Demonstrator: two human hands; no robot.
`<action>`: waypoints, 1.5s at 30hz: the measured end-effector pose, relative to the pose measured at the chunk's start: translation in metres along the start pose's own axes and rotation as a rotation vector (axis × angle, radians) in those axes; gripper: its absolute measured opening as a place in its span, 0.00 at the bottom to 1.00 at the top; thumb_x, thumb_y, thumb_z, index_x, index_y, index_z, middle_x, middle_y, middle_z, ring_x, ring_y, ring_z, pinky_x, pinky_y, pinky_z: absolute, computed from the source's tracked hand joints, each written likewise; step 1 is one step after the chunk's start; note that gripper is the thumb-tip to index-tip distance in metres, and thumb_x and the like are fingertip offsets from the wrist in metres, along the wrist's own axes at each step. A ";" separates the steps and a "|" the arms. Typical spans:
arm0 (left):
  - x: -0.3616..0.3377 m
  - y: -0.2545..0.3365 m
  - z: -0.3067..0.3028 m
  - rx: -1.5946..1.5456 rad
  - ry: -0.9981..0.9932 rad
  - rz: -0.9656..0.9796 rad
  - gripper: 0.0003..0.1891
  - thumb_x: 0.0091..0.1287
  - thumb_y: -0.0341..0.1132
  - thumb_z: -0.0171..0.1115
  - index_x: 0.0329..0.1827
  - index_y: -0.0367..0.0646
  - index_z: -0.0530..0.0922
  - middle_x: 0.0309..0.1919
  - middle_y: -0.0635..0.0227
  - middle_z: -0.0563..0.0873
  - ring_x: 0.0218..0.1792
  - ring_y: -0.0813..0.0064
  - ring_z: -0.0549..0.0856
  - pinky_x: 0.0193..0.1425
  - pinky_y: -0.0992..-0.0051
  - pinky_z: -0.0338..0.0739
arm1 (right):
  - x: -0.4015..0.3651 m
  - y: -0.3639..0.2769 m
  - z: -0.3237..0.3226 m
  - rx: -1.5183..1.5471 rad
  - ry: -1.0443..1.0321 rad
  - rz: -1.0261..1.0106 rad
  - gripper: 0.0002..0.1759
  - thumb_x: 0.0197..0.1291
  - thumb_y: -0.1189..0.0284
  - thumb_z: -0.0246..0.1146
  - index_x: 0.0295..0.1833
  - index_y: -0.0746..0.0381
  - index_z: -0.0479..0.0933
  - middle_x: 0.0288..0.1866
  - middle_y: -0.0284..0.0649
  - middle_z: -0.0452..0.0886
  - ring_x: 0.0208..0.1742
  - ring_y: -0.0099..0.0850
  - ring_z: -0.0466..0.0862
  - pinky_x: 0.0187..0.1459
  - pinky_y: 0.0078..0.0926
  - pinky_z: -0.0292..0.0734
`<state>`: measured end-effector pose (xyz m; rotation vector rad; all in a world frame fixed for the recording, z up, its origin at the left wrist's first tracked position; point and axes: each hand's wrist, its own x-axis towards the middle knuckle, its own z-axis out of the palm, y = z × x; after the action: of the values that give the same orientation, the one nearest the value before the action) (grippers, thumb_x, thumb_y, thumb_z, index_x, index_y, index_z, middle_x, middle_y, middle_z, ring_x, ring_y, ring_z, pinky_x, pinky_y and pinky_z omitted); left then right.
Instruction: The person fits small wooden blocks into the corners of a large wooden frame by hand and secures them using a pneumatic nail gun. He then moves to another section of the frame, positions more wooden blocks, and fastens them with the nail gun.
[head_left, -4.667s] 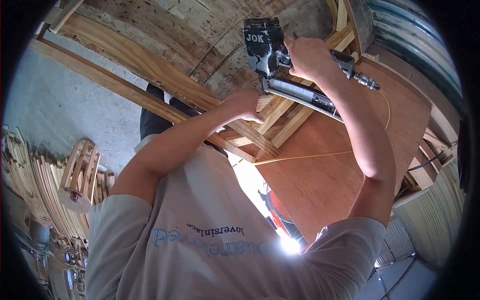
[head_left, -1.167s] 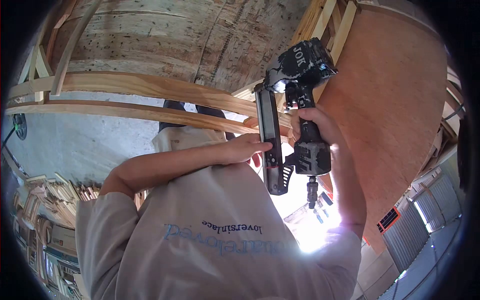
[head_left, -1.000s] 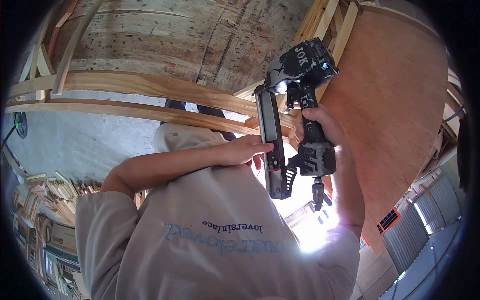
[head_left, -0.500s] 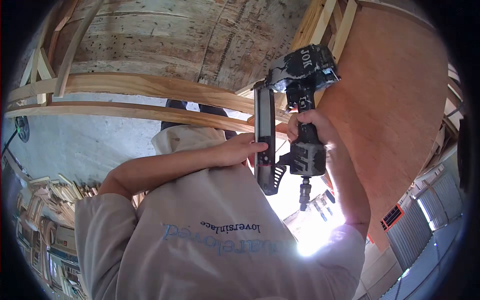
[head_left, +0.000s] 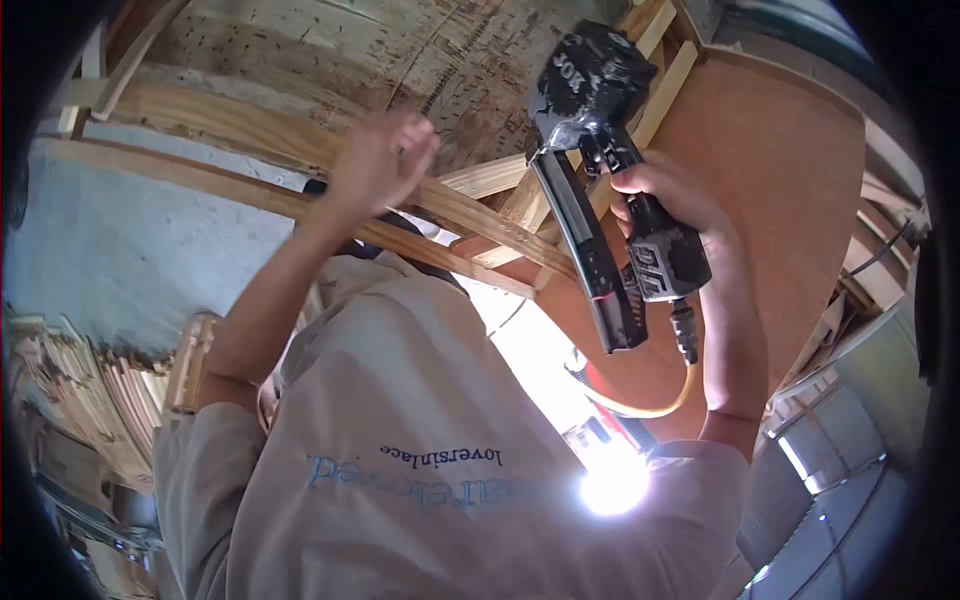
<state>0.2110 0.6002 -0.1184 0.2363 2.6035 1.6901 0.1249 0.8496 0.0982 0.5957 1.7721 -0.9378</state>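
My right hand (head_left: 680,195) is wrapped around the handle of a black pneumatic nail gun (head_left: 665,265), its head pointing up and away from my body. A yellow air hose (head_left: 655,408) runs from the fitting at the handle's base. The long magazine (head_left: 590,250) slants alongside the handle. My left hand (head_left: 385,165), slightly blurred, is raised with nothing in it, fingers loosely bent and apart. In this view it overlaps the wooden rails (head_left: 225,120) of a frame in front of me.
Behind the frame lies a worn, marked plywood surface (head_left: 300,50). A large reddish-brown panel (head_left: 770,200) stands on the right. Lengths of timber (head_left: 110,400) are stacked at the left. Bright light glares beside my right sleeve.
My left hand has let go of the nail gun's magazine and moved up and left. My right hand has shifted the tilted nail gun to the right; the hose has come into view.
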 end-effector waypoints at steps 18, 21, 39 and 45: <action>0.009 -0.037 -0.012 0.562 0.330 -0.132 0.14 0.65 0.43 0.57 0.28 0.43 0.79 0.24 0.58 0.84 0.32 0.57 0.85 0.45 0.59 0.77 | 0.019 -0.029 0.005 -0.721 -0.289 -0.063 0.12 0.54 0.67 0.59 0.38 0.66 0.76 0.27 0.36 0.78 0.27 0.23 0.78 0.30 0.23 0.72; 0.012 -0.031 -0.018 0.547 0.307 -0.182 0.14 0.66 0.44 0.57 0.28 0.43 0.79 0.24 0.57 0.84 0.33 0.56 0.85 0.45 0.58 0.77 | 0.015 -0.036 0.014 -0.770 -0.274 -0.039 0.14 0.53 0.66 0.60 0.39 0.67 0.76 0.28 0.37 0.78 0.27 0.25 0.78 0.30 0.24 0.73; 0.013 -0.046 -0.008 0.505 0.325 -0.178 0.15 0.66 0.44 0.57 0.30 0.43 0.81 0.27 0.57 0.86 0.33 0.55 0.85 0.45 0.58 0.78 | 0.012 -0.032 0.009 -0.774 -0.324 -0.045 0.11 0.55 0.68 0.60 0.38 0.65 0.76 0.26 0.34 0.77 0.27 0.22 0.77 0.30 0.22 0.71; 0.014 -0.039 -0.016 0.517 0.327 -0.157 0.14 0.66 0.44 0.57 0.29 0.42 0.81 0.27 0.56 0.85 0.33 0.55 0.85 0.46 0.59 0.78 | 0.018 -0.026 0.017 -0.810 -0.344 -0.064 0.12 0.54 0.67 0.61 0.38 0.65 0.75 0.27 0.34 0.77 0.28 0.22 0.78 0.30 0.23 0.72</action>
<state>0.1910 0.5721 -0.1467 -0.2545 3.1567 1.0558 0.1079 0.8203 0.0868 -0.1374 1.6732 -0.2718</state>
